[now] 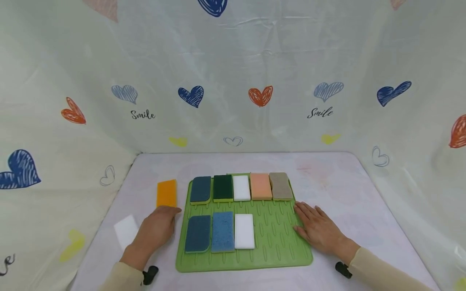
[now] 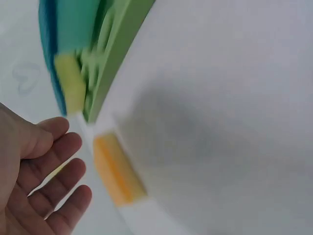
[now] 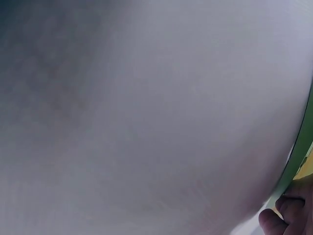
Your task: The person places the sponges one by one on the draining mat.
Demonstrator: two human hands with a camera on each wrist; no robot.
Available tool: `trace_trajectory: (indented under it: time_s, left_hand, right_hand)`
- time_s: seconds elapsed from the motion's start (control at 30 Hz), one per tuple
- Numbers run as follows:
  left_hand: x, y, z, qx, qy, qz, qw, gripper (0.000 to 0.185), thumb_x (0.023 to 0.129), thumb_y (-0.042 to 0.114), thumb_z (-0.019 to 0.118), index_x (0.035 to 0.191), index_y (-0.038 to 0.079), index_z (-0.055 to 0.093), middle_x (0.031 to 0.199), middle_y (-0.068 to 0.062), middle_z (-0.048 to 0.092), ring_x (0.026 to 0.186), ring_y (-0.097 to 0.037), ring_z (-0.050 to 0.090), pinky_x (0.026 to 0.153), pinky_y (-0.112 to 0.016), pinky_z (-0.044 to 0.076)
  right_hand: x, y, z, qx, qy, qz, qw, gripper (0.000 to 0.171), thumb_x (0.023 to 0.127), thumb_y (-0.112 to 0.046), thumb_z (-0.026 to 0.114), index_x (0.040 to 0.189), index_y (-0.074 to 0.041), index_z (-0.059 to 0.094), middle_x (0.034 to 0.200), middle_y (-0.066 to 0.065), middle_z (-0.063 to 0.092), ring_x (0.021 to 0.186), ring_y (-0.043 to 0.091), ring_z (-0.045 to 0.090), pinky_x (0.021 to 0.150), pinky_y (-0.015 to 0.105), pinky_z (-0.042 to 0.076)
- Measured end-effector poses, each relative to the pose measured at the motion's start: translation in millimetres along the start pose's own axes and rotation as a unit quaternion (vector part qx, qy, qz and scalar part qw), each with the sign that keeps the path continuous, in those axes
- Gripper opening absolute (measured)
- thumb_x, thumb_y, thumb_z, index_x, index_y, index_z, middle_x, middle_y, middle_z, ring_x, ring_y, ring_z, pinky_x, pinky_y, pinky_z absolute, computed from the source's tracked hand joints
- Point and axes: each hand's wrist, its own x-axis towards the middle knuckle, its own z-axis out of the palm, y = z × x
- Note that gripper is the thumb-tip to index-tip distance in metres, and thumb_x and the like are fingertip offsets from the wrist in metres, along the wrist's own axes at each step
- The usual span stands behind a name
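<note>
My left hand (image 1: 155,227) hovers just in front of an orange sponge (image 1: 166,193), left of the green ridged mat (image 1: 276,250). In the left wrist view its loosely bent fingers (image 2: 68,169) hold nothing, and the orange sponge (image 2: 117,169) lies apart from them. My right hand (image 1: 320,228) rests at the mat's right edge with fingers extended. On the mat's near row lie a dark blue sponge (image 1: 198,233), a lighter blue sponge (image 1: 223,232) and a white sponge (image 1: 244,231).
Along the mat's far edge sit a dark blue sponge (image 1: 201,189), a dark green one (image 1: 223,188), a white one (image 1: 241,188), a peach one (image 1: 260,186) and a grey-brown one (image 1: 281,186). Another white sponge (image 1: 125,230) lies on the table, partly behind my left hand.
</note>
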Motion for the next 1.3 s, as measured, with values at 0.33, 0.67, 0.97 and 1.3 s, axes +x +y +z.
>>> trace_trajectory:
  time_s: [0.33, 0.67, 0.97, 1.3]
  left_hand:
    - [42.0, -66.4, -35.0, 0.036, -0.033, -0.003, 0.9988, 0.042, 0.096, 0.02, 0.078, 0.126, -0.007, 0.068, 0.128, -0.027, 0.067, 0.121, -0.048, 0.059, 0.103, -0.064, 0.052]
    - [54.0, -87.8, -29.2, 0.078, -0.036, 0.053, 0.9949, 0.08, 0.079, 0.041, 0.093, 0.131, -0.011, 0.061, 0.132, -0.029, 0.063, 0.121, -0.05, 0.057, 0.104, -0.066, 0.05]
    - [57.3, -76.9, -25.0, 0.105, -0.017, 0.04, 0.9936, 0.113, 0.071, 0.049, 0.097, 0.148, -0.015, 0.043, 0.147, -0.036, 0.049, 0.135, -0.054, 0.045, 0.117, -0.07, 0.036]
    - [50.1, -73.0, -18.6, 0.086, 0.015, 0.045, 0.9952, 0.113, 0.071, 0.04, 0.096, 0.146, -0.02, 0.037, 0.141, -0.042, 0.048, 0.128, -0.057, 0.048, 0.116, -0.068, 0.04]
  right_hand:
    - [0, 1, 3, 0.019, -0.007, 0.003, 1.0, 0.07, 0.108, -0.044, 0.059, 0.157, 0.004, 0.044, 0.164, 0.02, 0.044, 0.151, 0.04, 0.043, 0.121, 0.066, 0.037]
    - [1, 1, 7, 0.009, -0.003, 0.0, 1.0, 0.071, 0.107, -0.046, 0.06, 0.157, 0.002, 0.046, 0.163, 0.019, 0.046, 0.15, 0.038, 0.046, 0.119, 0.065, 0.04]
    - [0, 3, 6, 0.009, 0.006, -0.001, 1.0, 0.072, 0.106, -0.047, 0.06, 0.156, 0.003, 0.047, 0.162, 0.02, 0.047, 0.149, 0.038, 0.047, 0.117, 0.066, 0.041]
    - [1, 2, 3, 0.009, -0.008, 0.002, 1.0, 0.071, 0.108, -0.047, 0.057, 0.157, 0.003, 0.045, 0.164, 0.019, 0.045, 0.15, 0.038, 0.046, 0.118, 0.065, 0.04]
